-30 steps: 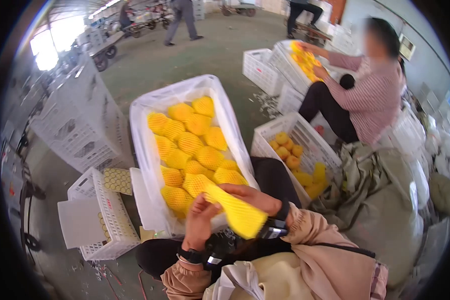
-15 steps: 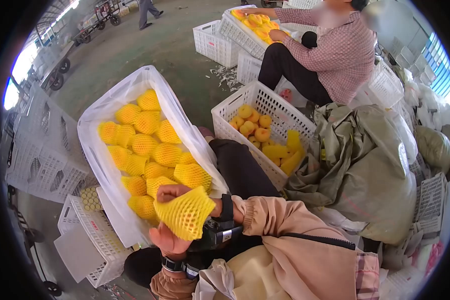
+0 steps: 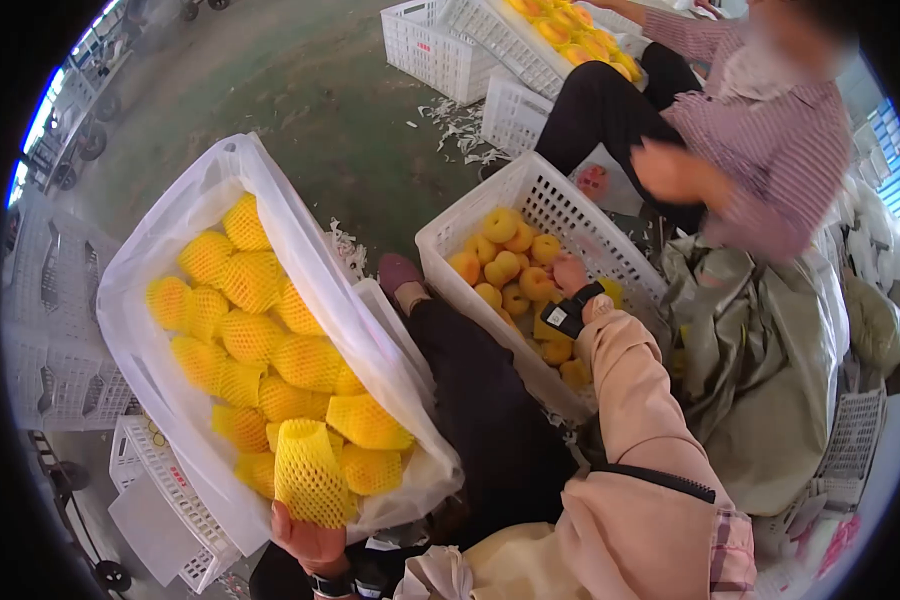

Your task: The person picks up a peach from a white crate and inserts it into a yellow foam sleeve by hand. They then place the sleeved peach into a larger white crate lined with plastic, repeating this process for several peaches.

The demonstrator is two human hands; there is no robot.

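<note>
My left hand (image 3: 310, 537) grips the lower end of a yellow foam net sleeve (image 3: 311, 470), a tube standing upright over the near end of a white lined crate (image 3: 182, 172). In that crate lie rows of peaches in yellow foam nets (image 3: 247, 337). My right hand (image 3: 570, 274) reaches into a second white crate (image 3: 450, 232) among bare yellow-orange peaches (image 3: 505, 265). Its fingers curl at a peach (image 3: 538, 284) and are partly hidden. Yellow foam sleeves lie in that crate by my wrist.
A person (image 3: 760, 140) sits at the upper right, one arm blurred, beside a tilted crate of netted peaches (image 3: 570, 28). A grey-green tarp (image 3: 760, 340) bunches at the right. Stacked white crates (image 3: 60, 320) stand at the left. White scraps (image 3: 460, 130) litter the floor.
My right hand has left the foam sleeve and gone into the crate of bare peaches. My left hand keeps the sleeve, now more upright and lower. The other person has swung an arm.
</note>
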